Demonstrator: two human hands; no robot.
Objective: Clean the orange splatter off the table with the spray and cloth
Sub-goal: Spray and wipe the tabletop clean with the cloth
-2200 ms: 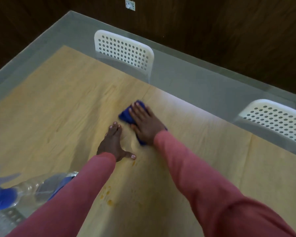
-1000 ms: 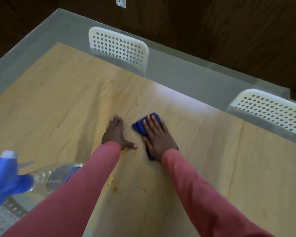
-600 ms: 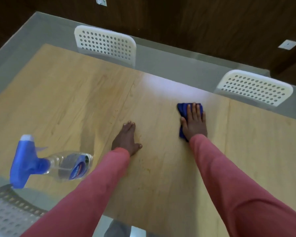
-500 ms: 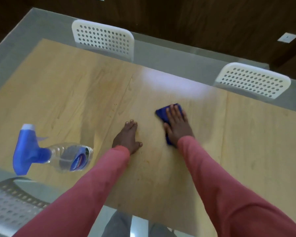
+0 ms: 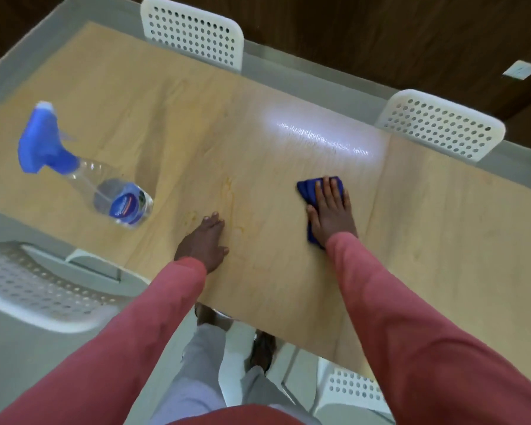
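Note:
My right hand presses flat on a folded blue cloth on the light wooden table, right of centre. My left hand rests flat on the table near its front edge, fingers straight. Faint orange smears lie just beyond my left fingertips and between the two hands. The clear spray bottle with a blue trigger head stands on the table at the left, apart from both hands.
Two white perforated chairs stand at the far side, one at the middle and one at the right. Another white chair is at the near left and one below the front edge. A glare patch shines beyond the cloth.
My right hand has slid the cloth back and forth across the table and now sits farther right. The left hand has stayed planted. The view has pulled back and shows more of the table.

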